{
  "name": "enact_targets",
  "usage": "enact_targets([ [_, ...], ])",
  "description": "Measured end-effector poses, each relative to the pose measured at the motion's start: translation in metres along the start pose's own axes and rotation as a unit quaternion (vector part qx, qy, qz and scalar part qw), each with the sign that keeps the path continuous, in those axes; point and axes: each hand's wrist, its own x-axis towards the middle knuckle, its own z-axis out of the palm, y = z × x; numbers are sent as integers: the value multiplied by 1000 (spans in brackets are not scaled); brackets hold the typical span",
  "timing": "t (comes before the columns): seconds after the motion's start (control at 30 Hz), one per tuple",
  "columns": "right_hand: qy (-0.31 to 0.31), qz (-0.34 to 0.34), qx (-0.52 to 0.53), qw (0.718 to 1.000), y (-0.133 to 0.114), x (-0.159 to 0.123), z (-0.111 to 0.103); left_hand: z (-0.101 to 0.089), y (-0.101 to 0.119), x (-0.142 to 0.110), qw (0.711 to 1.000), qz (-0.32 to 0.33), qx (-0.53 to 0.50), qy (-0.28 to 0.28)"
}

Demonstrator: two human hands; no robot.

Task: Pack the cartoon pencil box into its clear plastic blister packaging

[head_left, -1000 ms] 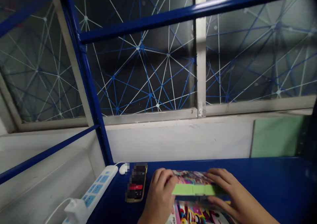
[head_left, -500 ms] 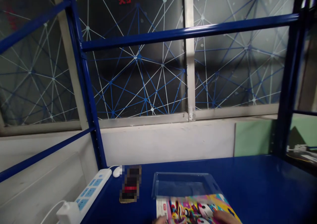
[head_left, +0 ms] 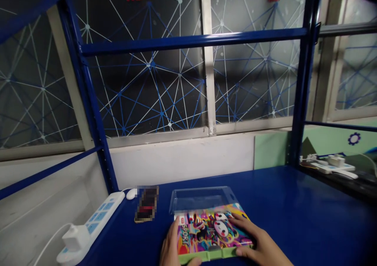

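Observation:
A flat case (head_left: 210, 228) with a bright cartoon print and a light green rim lies on the blue table (head_left: 294, 211), near its front edge. My left hand (head_left: 171, 248) grips the case's left side, with the thumb on the green front rim. My right hand (head_left: 259, 242) holds the right side, fingers curled over the printed top. Just behind the case lies a clear plastic tray (head_left: 202, 199), touching or slightly under the case's far edge.
A phone (head_left: 146, 209) lies left of the tray, with a small white object (head_left: 131, 194) beside it. A white power strip (head_left: 91, 228) with a plug hangs off the table's left edge. Blue shelf posts (head_left: 300, 97) frame the table. Another bench with parts (head_left: 330, 164) stands at the right.
The view has swung right and down. The colourful case, held up on edge a second ago, now lies flat face up between both hands, in front of the clear tray.

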Motion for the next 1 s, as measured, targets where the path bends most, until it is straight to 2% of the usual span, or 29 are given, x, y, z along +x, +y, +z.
enact_targets([
  [0.17,-32,6,12,999,-10,-4,-8,2,-1,-2,1000,-10,5,-2],
  [0.37,39,56,33,997,-32,0,-8,2,7,-5,999,-46,-2,22],
  [0.57,80,92,40,992,-38,25,-5,4,0,-3,999,-41,-11,32],
  [0.73,56,104,60,991,-30,35,-6,6,-7,-4,999,-39,-5,26],
  [1.0,-13,88,95,992,-21,-3,-5,1,9,-9,995,-69,-37,57],
])
